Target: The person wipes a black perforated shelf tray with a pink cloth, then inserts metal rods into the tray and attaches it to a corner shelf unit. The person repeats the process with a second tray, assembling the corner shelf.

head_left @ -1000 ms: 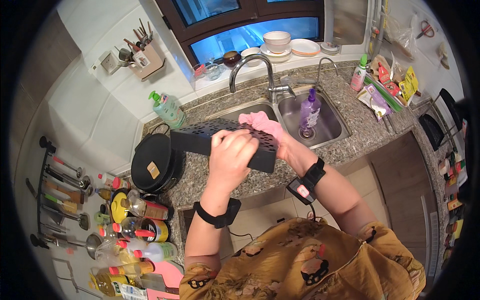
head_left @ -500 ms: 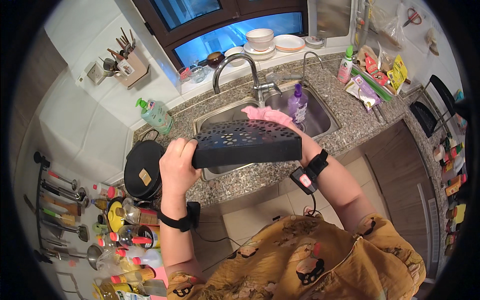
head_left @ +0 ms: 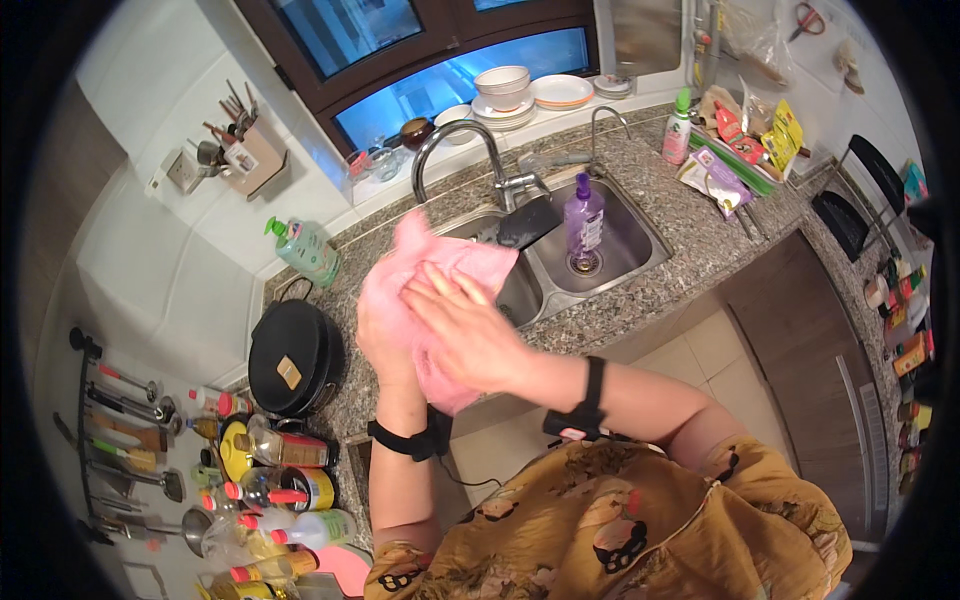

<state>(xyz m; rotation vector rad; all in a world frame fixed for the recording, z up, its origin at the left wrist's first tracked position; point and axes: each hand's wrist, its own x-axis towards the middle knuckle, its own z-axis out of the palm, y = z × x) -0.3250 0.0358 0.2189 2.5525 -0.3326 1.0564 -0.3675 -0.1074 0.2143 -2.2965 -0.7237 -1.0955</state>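
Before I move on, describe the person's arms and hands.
The left hand and right hand look ungloved. Black straps with dark boxes circle both forearms; the right box has a small pale patch. A thin dark cable hangs near the left one. The short mustard sleeves are patterned.

A mustard top (head_left: 690, 540), its dark-figured print (head_left: 620, 545) apparently floral, is worn with black wrist straps (head_left: 592, 388) and a thin cable (head_left: 478, 484).
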